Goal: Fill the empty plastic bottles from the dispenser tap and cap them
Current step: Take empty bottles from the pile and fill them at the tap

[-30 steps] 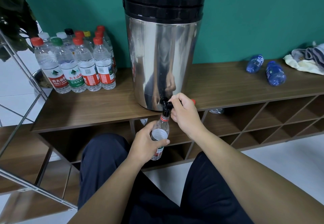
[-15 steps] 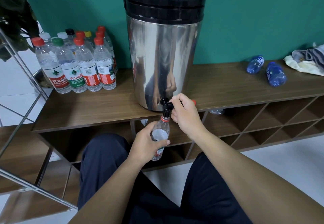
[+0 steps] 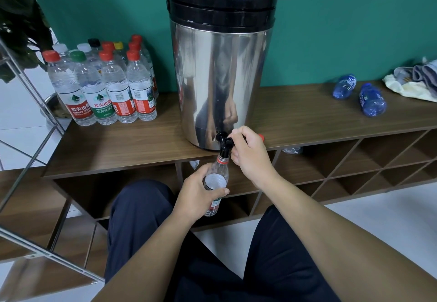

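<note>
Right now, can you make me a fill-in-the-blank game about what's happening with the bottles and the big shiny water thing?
1. The left hand holds a clear bottle right under the black ____ of the dispenser.
2. The right hand grips the tap's ____.
3. The two bottles lying on their sides on the shelf top are coloured ____.
4. The capped bottles stand to the ____ of the dispenser.

Missing words: tap; lever; blue; left

the red label of the front-left capped bottle [image 3: 71, 91] reads "农夫山泉" above "nongfu spring"; the green-labelled bottle [image 3: 98, 95] beside it shows "农夫山泉" and "饮用纯净水". print on the other labels is too small to read.
</note>
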